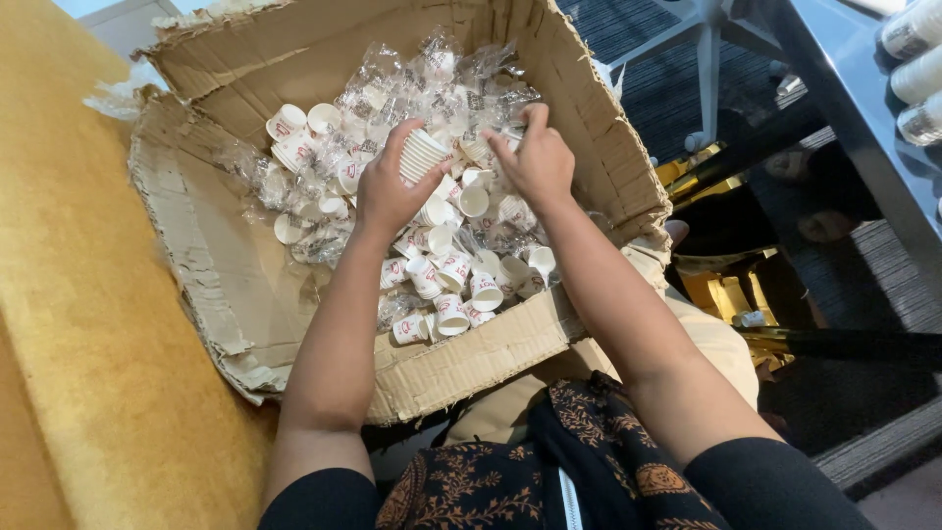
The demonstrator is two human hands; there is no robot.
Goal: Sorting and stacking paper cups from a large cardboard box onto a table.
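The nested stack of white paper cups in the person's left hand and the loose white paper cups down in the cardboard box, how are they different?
The nested stack of white paper cups sits pushed together in a tidy row, lifted by the left hand. The loose white paper cups lie scattered singly, tipped every way, on the torn cardboard box floor among clear plastic wrappers. Both are small and white.

Rough torn corrugated cardboard box (245, 294); matt white paper cups (453, 312); glossy crinkled clear plastic wrappers (392, 83)

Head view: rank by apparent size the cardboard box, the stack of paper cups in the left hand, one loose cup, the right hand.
1. cardboard box
2. right hand
3. stack of paper cups, held in the left hand
4. loose cup

The stack is partly hidden by fingers, so places 2 and 3 are less sure.
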